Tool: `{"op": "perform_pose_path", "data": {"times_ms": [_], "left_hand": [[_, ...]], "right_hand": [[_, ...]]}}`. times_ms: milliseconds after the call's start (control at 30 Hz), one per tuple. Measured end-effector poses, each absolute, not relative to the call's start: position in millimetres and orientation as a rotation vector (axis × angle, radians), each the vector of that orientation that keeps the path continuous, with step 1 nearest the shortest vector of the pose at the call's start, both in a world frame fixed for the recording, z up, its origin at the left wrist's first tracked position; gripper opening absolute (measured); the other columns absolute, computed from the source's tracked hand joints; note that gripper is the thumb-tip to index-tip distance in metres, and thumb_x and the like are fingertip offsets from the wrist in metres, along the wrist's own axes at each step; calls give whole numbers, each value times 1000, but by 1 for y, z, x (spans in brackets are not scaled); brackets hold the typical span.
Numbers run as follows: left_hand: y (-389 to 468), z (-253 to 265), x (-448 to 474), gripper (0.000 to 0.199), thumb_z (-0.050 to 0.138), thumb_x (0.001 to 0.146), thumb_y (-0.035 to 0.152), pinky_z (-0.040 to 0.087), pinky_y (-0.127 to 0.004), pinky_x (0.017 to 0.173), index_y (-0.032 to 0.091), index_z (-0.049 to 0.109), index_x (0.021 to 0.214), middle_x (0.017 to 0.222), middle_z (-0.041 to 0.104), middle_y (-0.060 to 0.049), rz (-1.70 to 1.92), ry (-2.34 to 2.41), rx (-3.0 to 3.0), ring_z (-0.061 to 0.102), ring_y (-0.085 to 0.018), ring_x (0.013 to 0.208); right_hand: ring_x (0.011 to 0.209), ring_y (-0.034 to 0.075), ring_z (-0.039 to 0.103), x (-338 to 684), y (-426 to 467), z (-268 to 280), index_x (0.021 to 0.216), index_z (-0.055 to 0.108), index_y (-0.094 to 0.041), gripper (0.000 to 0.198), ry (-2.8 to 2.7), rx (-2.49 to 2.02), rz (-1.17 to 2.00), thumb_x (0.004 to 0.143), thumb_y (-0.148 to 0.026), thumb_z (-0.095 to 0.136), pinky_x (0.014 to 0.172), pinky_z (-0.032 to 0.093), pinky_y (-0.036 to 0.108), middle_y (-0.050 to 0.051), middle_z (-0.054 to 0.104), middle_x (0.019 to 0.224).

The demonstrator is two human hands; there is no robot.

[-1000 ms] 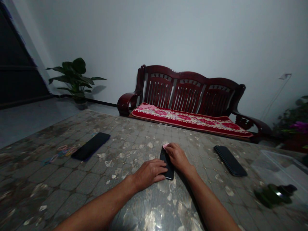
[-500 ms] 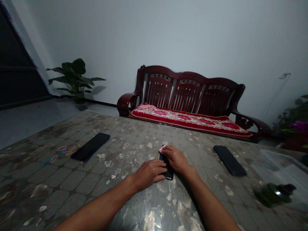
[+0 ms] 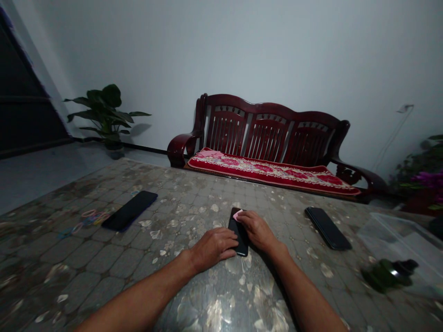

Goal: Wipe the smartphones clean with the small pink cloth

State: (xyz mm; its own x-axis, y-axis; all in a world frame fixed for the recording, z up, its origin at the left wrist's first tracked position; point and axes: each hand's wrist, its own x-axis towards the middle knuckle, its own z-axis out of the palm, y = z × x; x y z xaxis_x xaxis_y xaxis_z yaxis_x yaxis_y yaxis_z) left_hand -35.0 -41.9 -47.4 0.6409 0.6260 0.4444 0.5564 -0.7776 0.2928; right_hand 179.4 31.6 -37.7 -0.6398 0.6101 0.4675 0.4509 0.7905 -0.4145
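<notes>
A black smartphone (image 3: 238, 236) lies flat on the table, its long side pointing away from me. My left hand (image 3: 215, 249) holds it along the left edge, with the fingertips over the screen. Pinched under the fingers of my right hand (image 3: 256, 229) is a small pink cloth (image 3: 237, 215), pressed on the upper part of the screen. Most of the cloth is hidden by those fingers.
Another smartphone (image 3: 130, 211) lies at the left beside several coloured rubber bands (image 3: 90, 218). To the right are a dark phone (image 3: 327, 229), a green bottle (image 3: 386, 275) on its side and a clear plastic box (image 3: 377, 230). Behind the table stands a wooden bench (image 3: 273, 138).
My right hand has slid the pink cloth slightly toward me and right, uncovering the phone's top end. My left hand stays on the phone's edge. The view has shifted a little.
</notes>
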Motion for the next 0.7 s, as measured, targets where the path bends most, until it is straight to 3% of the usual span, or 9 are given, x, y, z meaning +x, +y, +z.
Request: {"op": "perform_pose_path", "data": {"times_ms": [700], "left_hand": [[-43, -51, -37, 19, 62, 98, 34, 53, -31, 92, 19, 74, 101, 104, 77, -5, 908, 945, 2789, 72, -20, 99]], "right_hand": [[109, 23, 66, 205, 40, -52, 118, 69, -22, 33, -2280, -717, 276, 98, -12, 45, 95, 55, 42, 11, 71, 116]]}}
